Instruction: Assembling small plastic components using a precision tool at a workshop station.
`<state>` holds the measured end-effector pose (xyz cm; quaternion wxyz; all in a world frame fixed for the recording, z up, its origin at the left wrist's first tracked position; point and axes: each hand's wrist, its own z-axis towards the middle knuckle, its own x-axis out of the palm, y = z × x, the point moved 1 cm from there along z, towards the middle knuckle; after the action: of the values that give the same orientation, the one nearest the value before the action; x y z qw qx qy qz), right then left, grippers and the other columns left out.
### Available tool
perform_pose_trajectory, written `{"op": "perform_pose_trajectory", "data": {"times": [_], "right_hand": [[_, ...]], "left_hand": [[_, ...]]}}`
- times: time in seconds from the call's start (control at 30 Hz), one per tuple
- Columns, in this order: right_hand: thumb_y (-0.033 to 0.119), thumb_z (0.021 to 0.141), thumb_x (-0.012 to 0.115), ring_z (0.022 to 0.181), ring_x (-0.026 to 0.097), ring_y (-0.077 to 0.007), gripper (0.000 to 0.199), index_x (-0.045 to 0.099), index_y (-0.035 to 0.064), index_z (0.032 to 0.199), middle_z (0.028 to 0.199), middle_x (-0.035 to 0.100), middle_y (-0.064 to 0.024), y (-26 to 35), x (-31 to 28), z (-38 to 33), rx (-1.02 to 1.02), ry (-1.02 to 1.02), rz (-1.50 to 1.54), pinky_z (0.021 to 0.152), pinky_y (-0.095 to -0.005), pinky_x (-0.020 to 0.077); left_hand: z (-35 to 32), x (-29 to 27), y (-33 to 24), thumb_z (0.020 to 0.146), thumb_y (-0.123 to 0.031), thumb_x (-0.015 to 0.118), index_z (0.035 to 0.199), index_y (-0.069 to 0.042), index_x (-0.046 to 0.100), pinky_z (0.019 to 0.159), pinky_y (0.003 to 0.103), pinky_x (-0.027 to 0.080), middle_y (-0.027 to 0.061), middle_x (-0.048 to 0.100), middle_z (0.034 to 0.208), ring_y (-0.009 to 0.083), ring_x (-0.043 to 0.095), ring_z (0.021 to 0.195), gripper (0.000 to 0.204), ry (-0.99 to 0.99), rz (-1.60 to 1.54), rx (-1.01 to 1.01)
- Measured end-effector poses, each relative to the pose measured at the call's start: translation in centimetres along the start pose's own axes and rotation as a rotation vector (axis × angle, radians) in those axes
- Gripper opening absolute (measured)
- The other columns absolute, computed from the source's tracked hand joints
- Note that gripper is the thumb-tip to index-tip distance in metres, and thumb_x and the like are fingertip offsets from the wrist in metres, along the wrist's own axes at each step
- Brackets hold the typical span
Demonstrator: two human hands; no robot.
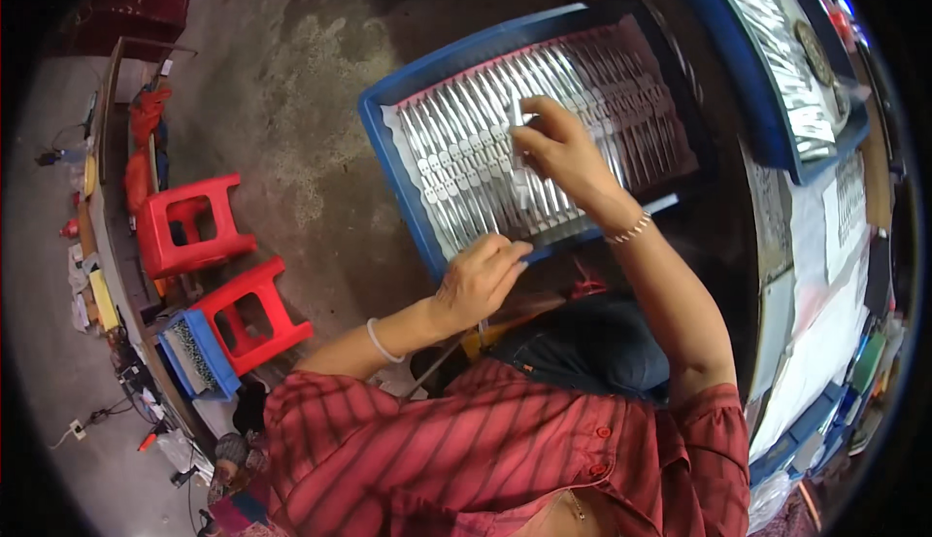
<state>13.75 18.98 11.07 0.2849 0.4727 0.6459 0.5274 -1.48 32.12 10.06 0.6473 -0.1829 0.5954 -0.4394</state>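
Note:
A blue tray (393, 153) in front of me holds rows of slim, shiny metal pieces (447, 134) with flat rounded ends, on pinkish-white lining. Over the middle of the tray, my right hand (563, 153) has its thumb and forefinger curled at a slim pale metal piece (516, 105), which stands out from the fingertips. My left hand (481, 280) is at the tray's near left edge, its fingers bent and drawn together. Whatever lies between those fingers, if anything, is hidden.
To the left stand two red plastic stools (194, 226), with a blue bin of small parts (199, 357) by the nearer one. At the right, another blue tray (767, 81) of bagged metal pieces sits on a bench with paper sheets (815, 314).

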Motion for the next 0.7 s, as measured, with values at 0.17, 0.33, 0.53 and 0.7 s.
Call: {"op": "perform_pose_trajectory", "data": {"times": [0.17, 0.33, 0.53, 0.7], "right_hand": [[0.011, 0.084, 0.065, 0.053, 0.049, -0.011, 0.035, 0.05, 0.0, 0.114, 0.062, 0.054, -0.0061, -4.2, 5.4, 6.4, -0.165, 0.002, -0.486, 0.047, -0.0284, 0.0382], [0.013, 0.081, 0.067, 0.063, 0.058, -0.0213, 0.03, 0.056, -0.0017, 0.105, 0.07, 0.059, -0.0138, -5.6, 9.4, 9.2, -0.225, -0.005, -0.578, 0.059, -0.0346, 0.0464], [0.013, 0.079, 0.071, 0.075, 0.063, -0.0367, 0.032, 0.057, -0.0043, 0.102, 0.083, 0.063, -0.0252, -6.9, 11.4, 10.5, -0.267, -0.004, -0.663, 0.066, -0.0421, 0.0481], [0.008, 0.078, 0.069, 0.073, 0.063, -0.0397, 0.028, 0.056, -0.0023, 0.101, 0.077, 0.063, -0.0237, -6.4, 12.7, 9.7, -0.319, -0.066, -0.703, 0.066, -0.0436, 0.0479]], "left_hand": [[-0.2, 0.1, 1.2, 0.078, 0.0, 0.066, 0.1, 0.0, 0.062, 0.062, 0.035, 0.049, 0.0115, 0.056, 0.085, 0.0269, 0.058, 0.071, 0.023, -0.05, -0.11, 0.098], [-0.7, -0.1, 1.9, 0.075, 0.002, 0.065, 0.09, 0.001, 0.06, 0.061, 0.035, 0.048, 0.0117, 0.052, 0.082, 0.0273, 0.057, 0.071, 0.016, -0.068, -0.205, 0.112], [-1.1, -0.4, 2.2, 0.072, 0.002, 0.063, 0.081, 0.0, 0.055, 0.058, 0.036, 0.047, 0.0121, 0.047, 0.078, 0.0277, 0.053, 0.067, 0.013, -0.075, -0.261, 0.13], [-1.4, -0.6, 2.1, 0.075, -0.004, 0.062, 0.084, 0.001, 0.053, 0.064, 0.037, 0.049, 0.0136, 0.045, 0.081, 0.0296, 0.053, 0.069, 0.013, -0.064, -0.269, 0.069]]}}
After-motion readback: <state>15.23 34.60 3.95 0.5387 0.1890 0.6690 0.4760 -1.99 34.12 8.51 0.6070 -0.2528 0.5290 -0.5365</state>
